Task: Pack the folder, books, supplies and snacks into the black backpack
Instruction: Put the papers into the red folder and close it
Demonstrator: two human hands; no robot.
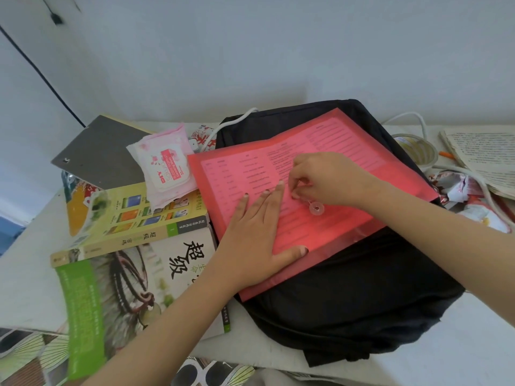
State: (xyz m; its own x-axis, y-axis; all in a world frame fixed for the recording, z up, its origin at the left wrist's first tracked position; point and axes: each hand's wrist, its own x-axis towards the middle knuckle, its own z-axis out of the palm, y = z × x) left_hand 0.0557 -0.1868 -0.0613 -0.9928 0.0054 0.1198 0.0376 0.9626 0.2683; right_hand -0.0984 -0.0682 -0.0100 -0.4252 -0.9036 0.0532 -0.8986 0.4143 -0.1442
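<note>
Your left hand (pixel 256 240) lies flat on the red folder (pixel 334 151), fingers straight and spread, thumb out along its near edge, pinning it down. The folder rests aslant on top of the black backpack (pixel 362 288), which lies on the table (pixel 473 330). Your right hand (pixel 331 179) curls its fingertips together just above the round clasp (pixel 316 208), pinching what looks like the closure string (pixel 305 201), though the string is too fine to see clearly.

Expect the folder to be light, thin and floppy. It is translucent plastic over printed sheets, probably slick, and likely to sag or slide if lifted by one corner. Take it by a long edge, thumb on top and fingers beneath, once the flap is fastened. The two books (pixel 133 218) stacked at the left look thick and heavy. The wipes pack (pixel 167 165) on top of them looks soft and easy to squash.
</note>
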